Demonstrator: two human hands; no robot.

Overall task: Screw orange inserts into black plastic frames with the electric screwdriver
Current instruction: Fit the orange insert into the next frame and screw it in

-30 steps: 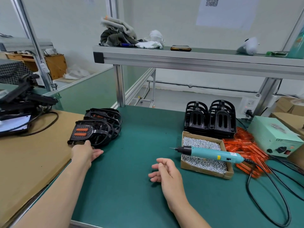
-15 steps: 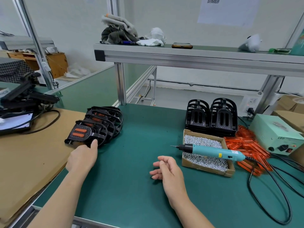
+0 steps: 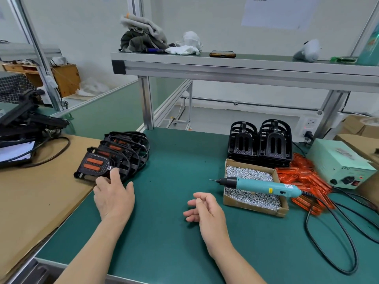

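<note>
The fingers (image 3: 114,176) of your left hand (image 3: 113,198) lie straight, tips touching the nearest black plastic frame fitted with orange inserts (image 3: 96,163), well left of the cardboard box of silver screws (image 3: 252,207). Your right hand (image 3: 206,210) rests on the green surface (image 3: 174,242) left of that box, fingers loosely curled (holding nothing). The teal electric screwdriver (image 3: 260,185) lies across the box. Empty black plastic frames (image 3: 260,142) stand behind it.

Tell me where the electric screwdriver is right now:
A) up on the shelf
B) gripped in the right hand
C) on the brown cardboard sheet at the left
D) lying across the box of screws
D: the electric screwdriver lies across the open box of screws, and the right hand beside it holds nothing.
</note>
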